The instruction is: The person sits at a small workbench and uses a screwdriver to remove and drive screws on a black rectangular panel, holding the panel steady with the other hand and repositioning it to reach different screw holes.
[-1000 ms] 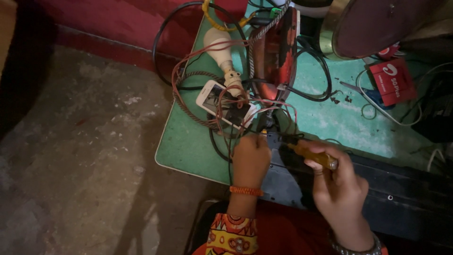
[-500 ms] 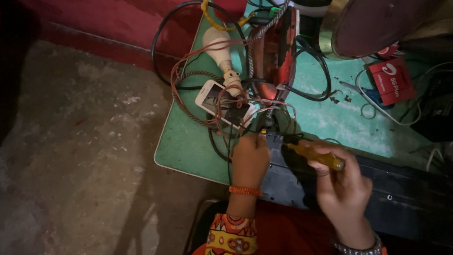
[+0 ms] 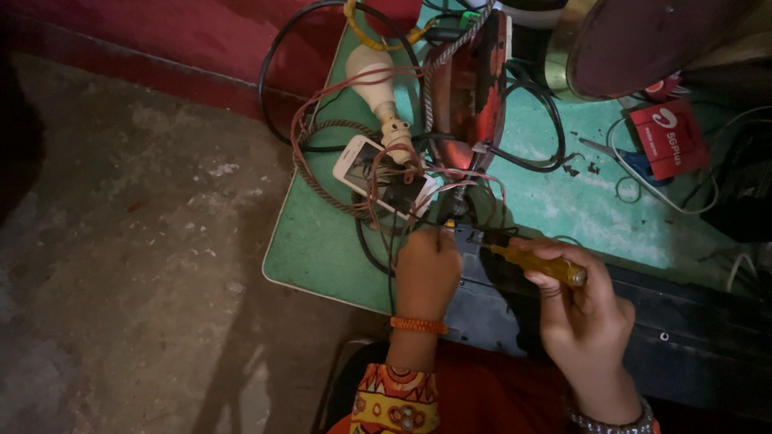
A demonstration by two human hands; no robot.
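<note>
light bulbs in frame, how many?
1. The bulb lies on the green table, above the white phone, with its socket end pointing toward the left hand. Cables cover much of the tabletop, so another could be hidden.

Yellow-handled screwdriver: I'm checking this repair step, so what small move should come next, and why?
Probably ease the yellow-handled screwdriver tip down into the dark plastic part: the right hand angles it there while the left hand steadies the part beside the tangled red wires.
</note>
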